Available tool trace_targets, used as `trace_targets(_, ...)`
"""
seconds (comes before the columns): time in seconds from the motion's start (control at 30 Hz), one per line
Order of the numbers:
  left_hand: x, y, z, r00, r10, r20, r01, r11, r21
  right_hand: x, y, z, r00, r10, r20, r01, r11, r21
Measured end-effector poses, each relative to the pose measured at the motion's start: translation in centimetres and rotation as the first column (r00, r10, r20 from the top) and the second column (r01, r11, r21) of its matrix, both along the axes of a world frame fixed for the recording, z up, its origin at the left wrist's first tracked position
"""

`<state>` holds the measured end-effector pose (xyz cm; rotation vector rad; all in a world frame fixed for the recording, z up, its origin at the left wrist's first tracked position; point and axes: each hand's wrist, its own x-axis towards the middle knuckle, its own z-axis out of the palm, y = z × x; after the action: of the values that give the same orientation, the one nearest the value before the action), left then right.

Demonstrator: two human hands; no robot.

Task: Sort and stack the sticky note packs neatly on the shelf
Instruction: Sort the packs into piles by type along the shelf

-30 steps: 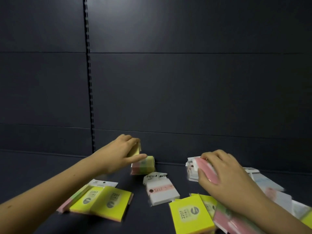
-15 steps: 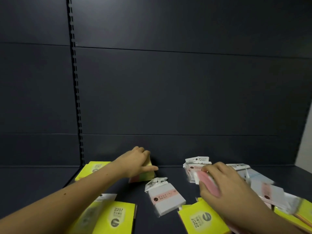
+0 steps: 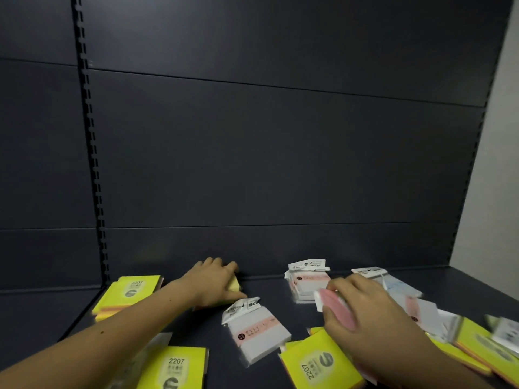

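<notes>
Sticky note packs lie scattered on a dark shelf (image 3: 275,287). My left hand (image 3: 213,282) reaches to the back and grips a small yellow pack (image 3: 234,284) near the rear wall. My right hand (image 3: 362,313) holds a pink pack (image 3: 335,307) above the shelf, fingers curled round it. A white pack with a pink band (image 3: 258,332) lies between my hands. A stack of white packs (image 3: 307,282) stands at the back. Yellow "2207" packs lie at back left (image 3: 132,290), front left (image 3: 174,369) and front centre (image 3: 317,360).
More white, blue and yellow packs (image 3: 421,313) are strewn to the right, partly blurred. A slotted upright (image 3: 92,164) runs up the dark back panel on the left. A pale wall (image 3: 497,164) borders the shelf on the right.
The view has swung left and up, bringing the back-left yellow pack into sight. My left hand stays on the small pack at the back; my right hand has drawn the pink pack slightly nearer.
</notes>
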<state>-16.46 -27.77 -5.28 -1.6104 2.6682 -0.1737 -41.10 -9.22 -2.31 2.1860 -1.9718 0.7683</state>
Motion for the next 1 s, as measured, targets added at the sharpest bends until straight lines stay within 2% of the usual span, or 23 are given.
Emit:
trace_targets(0.4,1.1,-1.5,-0.1,0.993,-0.116,-0.004,0.116,0.992,0.048,-0.1,0.2,0.3,0.999,-0.029,-0.044,0.029,1.0,0.008)
trace_targets(0.57,1.8,-1.7,1.4,0.971,-0.124,-0.205,0.157,0.976,0.153,1.5,-0.6,1.4,0.998,-0.019,-0.053,0.02,1.0,0.011)
trace_targets(0.7,3.7,-1.1,3.2,0.952,-0.138,-0.275,0.169,0.981,0.093,3.2,-2.0,2.0,0.999,0.028,-0.039,-0.029,0.999,-0.021)
trace_targets(0.83,7.6,0.3,4.6,0.966,-0.128,-0.226,0.131,0.991,-0.005,5.7,-3.9,2.4,0.998,0.04,-0.044,-0.042,0.999,-0.031)
trace_targets(1.0,12.7,3.0,4.5,0.979,-0.064,-0.192,0.061,0.998,-0.021,9.2,-7.1,2.4,0.996,0.092,-0.011,-0.091,0.995,0.03)
